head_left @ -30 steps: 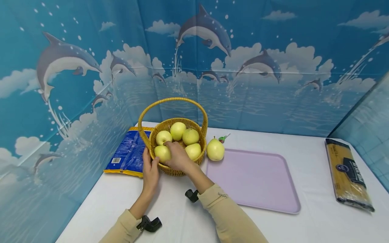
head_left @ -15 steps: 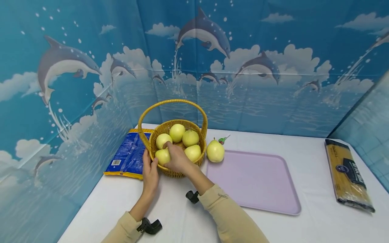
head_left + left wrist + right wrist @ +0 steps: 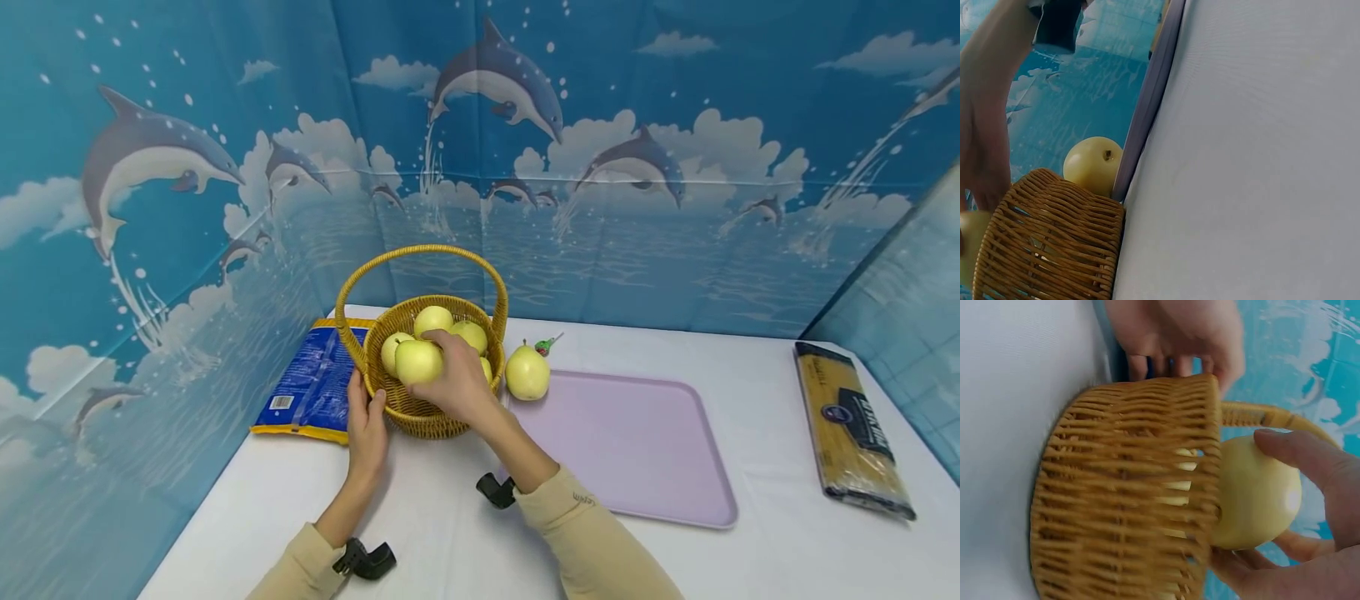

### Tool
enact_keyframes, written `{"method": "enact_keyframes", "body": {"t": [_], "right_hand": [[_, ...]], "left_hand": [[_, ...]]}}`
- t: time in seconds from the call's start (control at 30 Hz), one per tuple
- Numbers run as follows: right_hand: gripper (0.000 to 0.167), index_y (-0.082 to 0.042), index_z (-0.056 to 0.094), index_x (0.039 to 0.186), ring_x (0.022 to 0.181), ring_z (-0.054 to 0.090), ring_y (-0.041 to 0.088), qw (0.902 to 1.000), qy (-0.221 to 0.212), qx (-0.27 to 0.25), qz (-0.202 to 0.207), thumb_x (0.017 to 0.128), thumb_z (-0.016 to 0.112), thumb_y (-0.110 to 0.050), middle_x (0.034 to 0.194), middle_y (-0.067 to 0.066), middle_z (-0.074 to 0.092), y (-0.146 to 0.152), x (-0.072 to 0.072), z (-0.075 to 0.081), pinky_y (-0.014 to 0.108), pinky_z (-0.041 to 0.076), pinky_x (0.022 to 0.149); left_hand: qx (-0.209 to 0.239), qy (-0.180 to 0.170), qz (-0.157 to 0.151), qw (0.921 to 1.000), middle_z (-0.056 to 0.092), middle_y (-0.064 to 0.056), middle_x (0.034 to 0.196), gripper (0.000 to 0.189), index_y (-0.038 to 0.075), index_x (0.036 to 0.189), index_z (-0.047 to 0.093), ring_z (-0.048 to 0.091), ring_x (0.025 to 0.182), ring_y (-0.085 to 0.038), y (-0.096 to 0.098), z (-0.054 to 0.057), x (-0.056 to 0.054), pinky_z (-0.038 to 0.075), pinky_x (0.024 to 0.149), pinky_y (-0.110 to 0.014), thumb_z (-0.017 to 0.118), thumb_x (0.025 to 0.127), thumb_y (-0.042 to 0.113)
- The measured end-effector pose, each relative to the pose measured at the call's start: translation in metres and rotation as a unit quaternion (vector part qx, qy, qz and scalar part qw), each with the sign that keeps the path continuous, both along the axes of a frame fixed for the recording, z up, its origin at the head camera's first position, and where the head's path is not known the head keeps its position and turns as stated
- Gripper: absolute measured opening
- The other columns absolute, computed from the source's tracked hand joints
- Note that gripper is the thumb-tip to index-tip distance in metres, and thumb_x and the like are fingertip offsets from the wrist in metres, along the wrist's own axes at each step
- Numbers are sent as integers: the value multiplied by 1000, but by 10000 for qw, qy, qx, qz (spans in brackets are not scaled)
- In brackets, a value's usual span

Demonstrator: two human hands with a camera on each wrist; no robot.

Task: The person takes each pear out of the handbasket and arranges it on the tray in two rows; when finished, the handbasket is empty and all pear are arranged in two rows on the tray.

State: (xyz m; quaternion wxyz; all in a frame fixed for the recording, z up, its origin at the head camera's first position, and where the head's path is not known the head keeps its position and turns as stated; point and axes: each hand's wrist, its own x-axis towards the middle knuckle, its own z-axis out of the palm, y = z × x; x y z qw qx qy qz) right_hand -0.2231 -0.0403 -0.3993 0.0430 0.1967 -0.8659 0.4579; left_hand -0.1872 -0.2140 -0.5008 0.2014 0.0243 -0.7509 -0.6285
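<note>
Lettering on the right sleeve [image 3: 600, 533] is too small to read. The left hand [image 3: 367, 433] grips the wicker basket [image 3: 431, 427] at its side; the right hand [image 3: 463, 382] clamps a rounded, yellow-green pear [image 3: 418, 363] at the basket's mouth. Beyond, a blue bag [image 3: 318, 375] shows a barcode, a gold packet [image 3: 843, 433] illegible print.
</note>
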Motion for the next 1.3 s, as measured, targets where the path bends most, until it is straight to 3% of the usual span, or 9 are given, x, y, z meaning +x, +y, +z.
{"method": "enact_keyframes", "body": {"t": [0.17, 0.37, 0.6, 0.8, 0.97, 1.3], "right_hand": [[68, -15, 67, 138, 116, 66, 26, 9985, 154, -430, -287, 76, 91, -30, 129, 5, 72, 22, 8, 2, 49, 54, 98], [65, -17, 66, 137, 115, 68, 21, 9937, -96, -1045, -403, 78, 91, -28, 126, 3, 72, 49, 20, 2, 43, 61, 89], [63, -20, 65, 137, 123, 65, 21, 9894, -374, -1232, -669, 81, 91, -31, 132, 1, 68, 84, 29, 4, 43, 61, 96], [66, -18, 62, 140, 128, 63, 26, 9847, -634, -1050, -1239, 82, 90, -33, 139, 3, 64, 123, 35, 2, 47, 58, 101], [69, -13, 58, 145, 132, 59, 31, 9793, -801, -779, -1686, 87, 87, -38, 144, 8, 61, 155, 36, -4, 51, 55, 102], [76, -4, 54, 149, 127, 58, 38, 9602, -1071, -394, -2548, 90, 81, -44, 145, 20, 59, 196, 21, -23, 48, 52, 94]], "left_hand": [[39, -46, -14, 10000, 23, -8, 175, 62, 16, 170, 14, 25, 160, -25, 0, 1, 1, 24, 131, -47, 39, 114, 19], [45, -105, -61, 9999, 22, -9, 175, 62, 14, 170, 14, 23, 161, -24, 0, 0, 1, 22, 131, -45, 40, 114, 19], [-32, -114, -90, 9999, 22, -8, 175, 62, 15, 170, 14, 23, 161, -23, -4, -1, 3, 24, 130, -48, 40, 114, 20], [-60, -33, -116, 9999, 22, -13, 175, 61, 12, 170, 16, 24, 161, -28, -3, -2, 2, 24, 130, -50, 40, 114, 19], [-55, -119, -147, 9998, 21, -11, 175, 62, 12, 170, 14, 23, 161, -25, -3, -3, 2, 24, 130, -48, 40, 115, 21], [-48, -177, -172, 9997, 19, -16, 175, 64, 9, 170, 13, 20, 162, -31, -5, 1, 5, 21, 130, -52, 40, 115, 27]]}}
